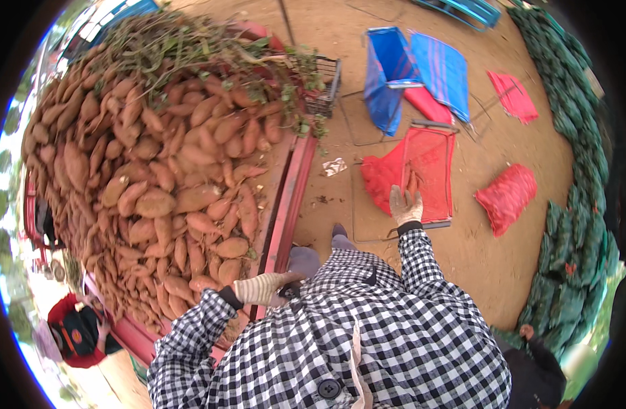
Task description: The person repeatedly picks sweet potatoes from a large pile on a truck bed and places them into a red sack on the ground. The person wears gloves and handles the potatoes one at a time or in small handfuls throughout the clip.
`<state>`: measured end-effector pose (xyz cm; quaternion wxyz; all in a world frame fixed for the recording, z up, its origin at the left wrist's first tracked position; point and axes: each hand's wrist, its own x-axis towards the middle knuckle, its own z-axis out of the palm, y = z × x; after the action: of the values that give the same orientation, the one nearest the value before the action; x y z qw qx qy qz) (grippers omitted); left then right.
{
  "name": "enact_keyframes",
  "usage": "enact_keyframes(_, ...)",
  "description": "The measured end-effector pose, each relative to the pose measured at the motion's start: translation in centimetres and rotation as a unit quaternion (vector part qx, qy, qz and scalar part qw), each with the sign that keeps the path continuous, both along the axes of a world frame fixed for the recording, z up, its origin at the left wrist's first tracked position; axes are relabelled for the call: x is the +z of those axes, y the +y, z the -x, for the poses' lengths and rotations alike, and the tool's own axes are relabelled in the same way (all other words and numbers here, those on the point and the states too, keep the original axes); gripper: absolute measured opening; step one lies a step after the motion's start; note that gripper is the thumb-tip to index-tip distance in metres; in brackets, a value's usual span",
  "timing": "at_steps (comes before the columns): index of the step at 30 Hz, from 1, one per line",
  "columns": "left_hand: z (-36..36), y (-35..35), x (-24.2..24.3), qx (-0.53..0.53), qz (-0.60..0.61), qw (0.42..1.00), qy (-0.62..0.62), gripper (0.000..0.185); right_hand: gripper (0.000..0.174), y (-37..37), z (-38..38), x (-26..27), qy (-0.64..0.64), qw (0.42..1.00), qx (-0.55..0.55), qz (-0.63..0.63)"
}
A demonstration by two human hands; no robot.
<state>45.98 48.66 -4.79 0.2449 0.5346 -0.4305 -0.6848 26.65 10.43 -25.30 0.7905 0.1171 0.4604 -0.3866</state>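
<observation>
A large heap of sweet potatoes (190, 199) fills the red truck bed to the left. My left hand (261, 289), in a knitted work glove, is at the bed's edge close to my body; a small dark thing shows by its fingers, and whether it holds this is unclear. My right hand (406, 205), also gloved, reaches out over the mouth of a red mesh bag (430, 174) on a metal frame, fingers spread, with nothing in its grasp. Several sweet potatoes (413, 180) lie inside the bag just beyond my fingertips.
Cut vines (190, 46) cover the heap's far end, near a black plastic crate (326, 87). Blue bags (389, 82) stand beyond the frame. A filled red mesh bag (508, 197) lies right, before stacked green bags (563, 286). Other people (77, 330) are at both sides.
</observation>
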Motion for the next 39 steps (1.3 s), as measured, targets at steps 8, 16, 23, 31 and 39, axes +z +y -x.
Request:
enact_keyframes(8,4.9,5.7,-0.2,0.169,-0.005,0.982,-0.080,0.040,0.037,4.0,-6.9,4.2,-0.097,0.968,0.224,0.055)
enact_keyframes(16,6.4,8.9,2.6,0.371,-0.042,0.928,0.019,0.033,0.043,10.9,-20.2,9.6,-0.027,0.814,0.527,0.242)
enact_keyframes(23,2.7,15.5,-1.1,0.655,-0.058,0.752,-0.054,0.036,0.046,17.5,-36.3,15.3,0.282,0.375,0.586,0.661)
enact_keyframes(31,0.4,14.4,-3.2,0.678,0.035,0.706,-0.199,0.028,0.072,19.3,-45.8,17.7,0.445,0.202,0.719,0.494)
enact_keyframes(39,-5.1,5.9,-3.8,0.665,-0.022,0.702,-0.254,0.035,0.051,15.8,-42.2,18.8,0.154,0.506,0.619,0.580)
